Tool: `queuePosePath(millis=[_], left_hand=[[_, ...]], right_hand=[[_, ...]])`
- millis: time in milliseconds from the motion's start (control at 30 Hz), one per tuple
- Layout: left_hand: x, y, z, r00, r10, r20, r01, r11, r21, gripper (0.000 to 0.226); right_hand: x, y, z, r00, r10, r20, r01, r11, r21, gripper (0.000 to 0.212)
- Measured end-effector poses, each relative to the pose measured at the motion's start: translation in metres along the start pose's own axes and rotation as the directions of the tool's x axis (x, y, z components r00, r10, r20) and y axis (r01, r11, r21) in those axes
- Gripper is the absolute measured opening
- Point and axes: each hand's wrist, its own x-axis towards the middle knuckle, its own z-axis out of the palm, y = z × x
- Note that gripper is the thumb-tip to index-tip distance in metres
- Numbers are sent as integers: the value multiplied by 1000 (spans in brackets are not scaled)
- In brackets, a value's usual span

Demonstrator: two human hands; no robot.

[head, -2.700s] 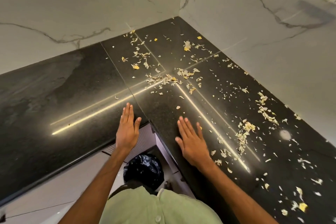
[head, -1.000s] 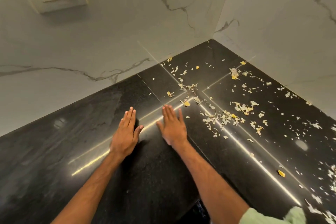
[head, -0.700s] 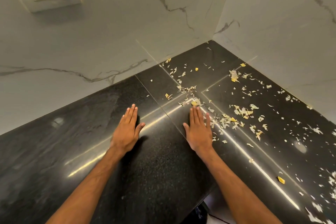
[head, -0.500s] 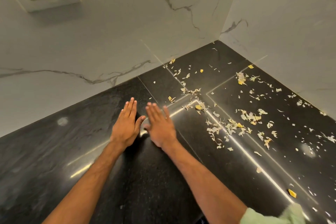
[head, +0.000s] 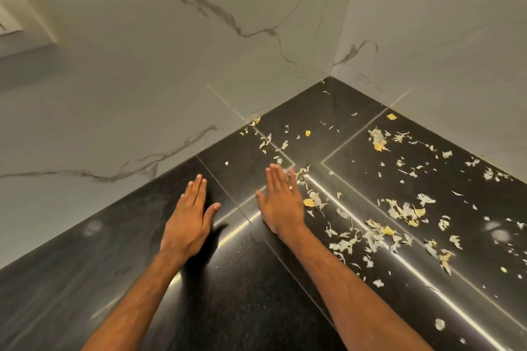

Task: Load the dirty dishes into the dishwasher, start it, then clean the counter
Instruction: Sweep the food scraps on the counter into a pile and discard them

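Note:
A black stone counter (head: 85,279) fills the corner between two marble walls. Pale and yellow food scraps (head: 370,231) lie scattered over its right half, up to the corner. My left hand (head: 189,216) lies flat on the counter with straight fingers and holds nothing. My right hand (head: 281,201) is also flat with straight fingers, its outer edge touching the nearest scraps. No dishes or dishwasher are in view.
White marble walls (head: 171,65) close the counter at the back and right. A wall fitting (head: 17,23) shows at the top left edge. Bright light strips (head: 413,265) reflect off the counter.
My right hand has moved right, away from the left hand, to the edge of the scraps. The left hand has stayed in place. The view has tilted, so the socket is mostly out of frame.

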Motion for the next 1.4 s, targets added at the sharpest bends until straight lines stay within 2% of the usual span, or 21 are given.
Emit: queuePosePath(millis=[133, 300, 400, 500, 567, 667, 733, 800, 933, 1133, 1267, 1400], left_hand=[[39, 7, 7, 999, 28, 22, -28, 999, 15, 89], [99, 17, 19, 997, -46, 63, 44, 998, 43, 88], [133, 39, 30, 997, -51, 51, 49, 998, 44, 89], [164, 68, 40, 998, 0, 55, -2, 999, 39, 90], [179, 85, 46, 991, 105, 84, -108, 994, 33, 87], [193, 93, 45, 967, 244, 70, -241, 969, -54, 79], [204, 81, 43, 980, 197, -25, -199, 977, -74, 78], [213, 72, 42, 987, 149, -54, -151, 987, -51, 79], [227, 74, 44, 990, 140, 23, -138, 986, -91, 75], [264, 117, 52, 959, 269, 90, -248, 949, -195, 69], [282, 165, 67, 910, 408, 73, -348, 847, -402, 63], [301, 160, 73, 942, 336, 3, -298, 840, -453, 66]], right_hand=[[-24, 44, 10, 991, 132, -37, -132, 991, -4, 74], [-33, 58, 12, 988, 76, -137, -77, 997, 2, 70], [-29, 69, 10, 981, 93, -169, -84, 995, 56, 71], [-21, 88, 0, 970, 115, -214, -100, 992, 80, 69], [-11, 105, -6, 967, 117, -225, -99, 991, 89, 68], [13, 133, -15, 975, 100, -199, -88, 994, 64, 68], [31, 152, -23, 981, 89, -174, -83, 996, 46, 71], [47, 170, -28, 984, 80, -158, -71, 995, 63, 73], [75, 198, -29, 994, 70, -82, -51, 976, 211, 73], [107, 262, -19, 994, 107, -18, -85, 872, 482, 73], [124, 321, -11, 983, 176, -61, -128, 877, 463, 70], [125, 376, 6, 979, 195, 65, -198, 816, 543, 73]])
